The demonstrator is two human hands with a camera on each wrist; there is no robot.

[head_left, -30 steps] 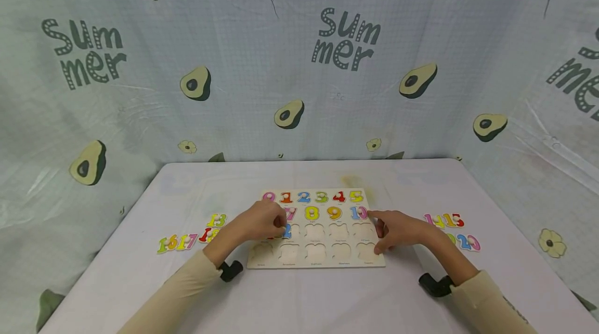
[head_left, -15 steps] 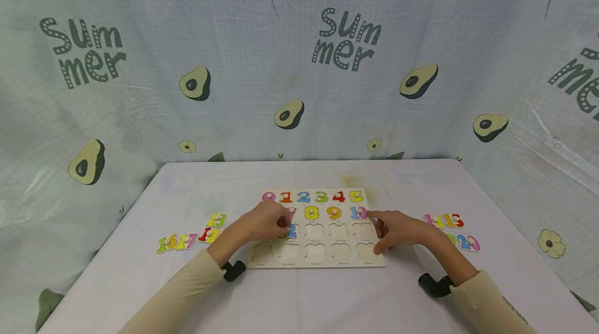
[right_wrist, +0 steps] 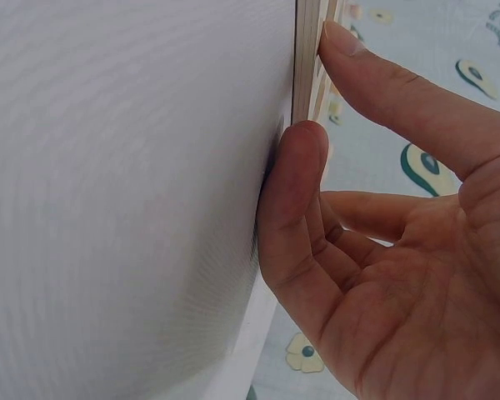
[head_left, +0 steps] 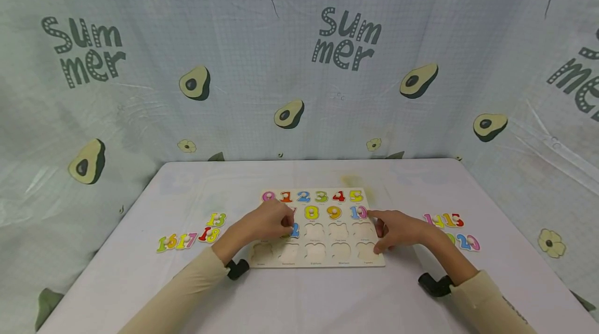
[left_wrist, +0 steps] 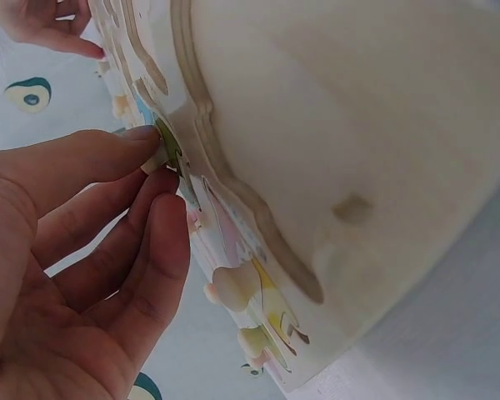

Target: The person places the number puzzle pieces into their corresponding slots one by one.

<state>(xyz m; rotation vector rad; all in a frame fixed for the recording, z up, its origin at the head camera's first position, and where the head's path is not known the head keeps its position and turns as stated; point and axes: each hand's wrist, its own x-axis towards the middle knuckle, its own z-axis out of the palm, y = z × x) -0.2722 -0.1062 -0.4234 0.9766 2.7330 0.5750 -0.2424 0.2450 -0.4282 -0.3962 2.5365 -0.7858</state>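
Left hand [head_left: 268, 221] has thumb and finger pinched on a number piece [head_left: 295, 230], blue 2 showing, at the third row of the board [head_left: 326, 232]; can't tell if it's seated. Right hand [head_left: 398, 229]: thumb and index spread apart along the board's right edge, index tip beside the 10 [head_left: 359, 213]. Board lies flat mid-bench [head_left: 309, 303]; the 13 [head_left: 217, 219] sits off to its left.

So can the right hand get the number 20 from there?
Probably yes: the number 20 lies on the table beside the right forearm, and nothing seems to cover it. But the right hand touches the board, so it would have to move back first.
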